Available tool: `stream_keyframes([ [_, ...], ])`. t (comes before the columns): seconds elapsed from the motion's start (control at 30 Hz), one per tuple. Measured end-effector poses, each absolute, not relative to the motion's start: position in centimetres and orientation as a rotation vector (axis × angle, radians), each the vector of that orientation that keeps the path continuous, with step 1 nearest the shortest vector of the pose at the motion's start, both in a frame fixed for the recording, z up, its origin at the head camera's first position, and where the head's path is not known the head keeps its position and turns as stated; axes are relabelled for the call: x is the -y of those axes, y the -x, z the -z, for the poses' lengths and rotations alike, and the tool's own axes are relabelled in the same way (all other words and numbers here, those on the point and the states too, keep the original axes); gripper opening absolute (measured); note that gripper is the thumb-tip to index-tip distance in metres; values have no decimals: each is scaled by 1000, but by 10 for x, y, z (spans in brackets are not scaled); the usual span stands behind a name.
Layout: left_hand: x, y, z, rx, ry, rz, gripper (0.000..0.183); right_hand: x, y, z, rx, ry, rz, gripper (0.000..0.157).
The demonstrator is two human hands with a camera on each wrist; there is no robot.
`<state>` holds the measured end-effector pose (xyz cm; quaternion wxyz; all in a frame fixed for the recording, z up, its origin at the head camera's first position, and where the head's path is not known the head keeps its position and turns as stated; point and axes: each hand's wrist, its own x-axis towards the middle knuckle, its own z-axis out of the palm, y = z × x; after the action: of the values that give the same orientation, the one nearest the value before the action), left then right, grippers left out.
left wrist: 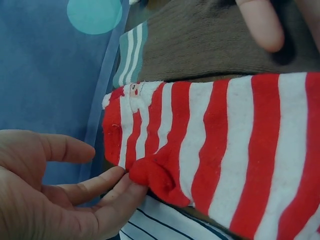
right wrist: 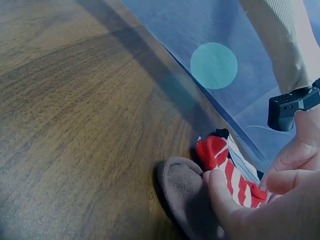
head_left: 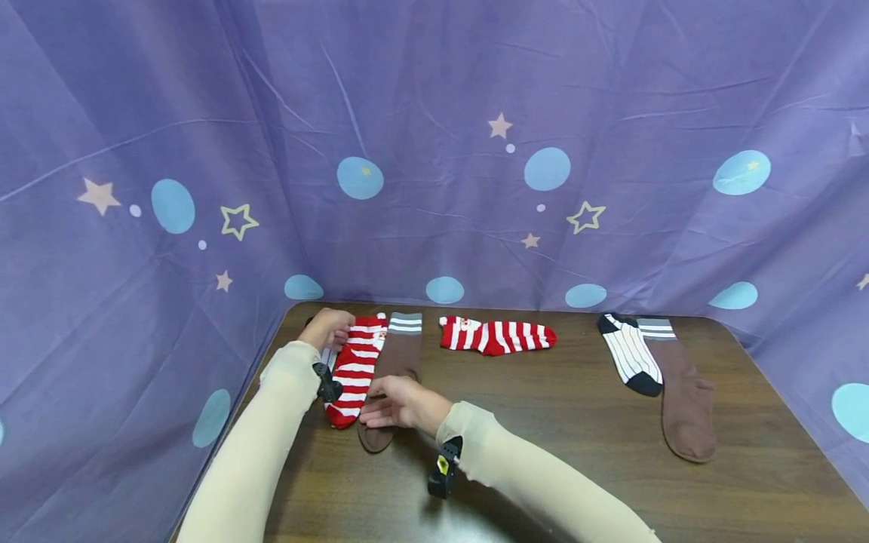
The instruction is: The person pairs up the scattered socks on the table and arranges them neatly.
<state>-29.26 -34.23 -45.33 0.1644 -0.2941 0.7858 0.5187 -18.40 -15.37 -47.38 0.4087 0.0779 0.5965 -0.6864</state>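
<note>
A red-and-white striped sock (head_left: 354, 369) lies lengthwise at the table's left end. My left hand (head_left: 329, 328) is at its upper left side. In the left wrist view, fingertips touch the sock's bulging red heel (left wrist: 155, 177), with the thumb held apart. A white sock with dark lines (left wrist: 170, 220) shows partly from under the striped one. To the right lies a brown sock (head_left: 402, 354) with a grey, white-striped cuff. Over its lower part is my right hand (head_left: 403, 403), thumb and fingers spread, fingertips beside the striped sock's edge.
Another striped sock (head_left: 498, 336) lies sideways at the back middle. At the right, a white sock with black toe (head_left: 631, 354) lies beside a second brown sock (head_left: 686, 400). A purple curtain (head_left: 434, 151) hangs along the back and left edges of the wooden table (head_left: 543, 422).
</note>
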Motion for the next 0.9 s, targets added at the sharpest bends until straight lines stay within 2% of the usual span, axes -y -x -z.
stream_keyframes([
  [0.1,342,292,453,-2251,871,-1468,42,152,185,473,-1472,-202,1719,26],
  [0.3,343,286,446,-2261,872,-1422,44,151,186,472,-1438,-207,1669,21],
  [0.53,342,286,447,-2307,899,-1310,25,152,186,476,-1453,-196,1647,25],
  [0.73,344,284,443,-2305,836,-1228,24,154,185,476,-1449,-185,1657,33],
  [0.9,347,283,441,-2264,767,-1162,18,156,186,478,-1459,-172,1660,32],
])
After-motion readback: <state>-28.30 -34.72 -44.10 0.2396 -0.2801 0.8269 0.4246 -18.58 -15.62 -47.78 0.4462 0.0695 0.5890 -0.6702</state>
